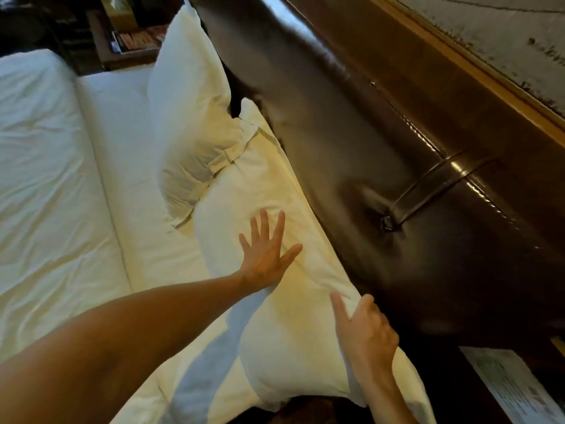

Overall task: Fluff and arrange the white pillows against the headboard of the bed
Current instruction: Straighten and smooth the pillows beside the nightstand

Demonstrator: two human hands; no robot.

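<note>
A white pillow (287,328) lies along the dark padded headboard (367,142) in the near part of the view. My left hand (266,252) rests flat on its top, fingers spread. My right hand (363,328) pinches the pillow's edge next to the headboard between thumb and fingers. A second white pillow (189,111) leans upright against the headboard farther along, its lower end overlapping the near pillow.
The white sheet (137,185) and a folded white duvet (39,166) cover the bed to the left. A wooden bedside shelf (128,44) with small items stands beyond the far pillow. A nightstand with a printed card (507,390) sits at the lower right.
</note>
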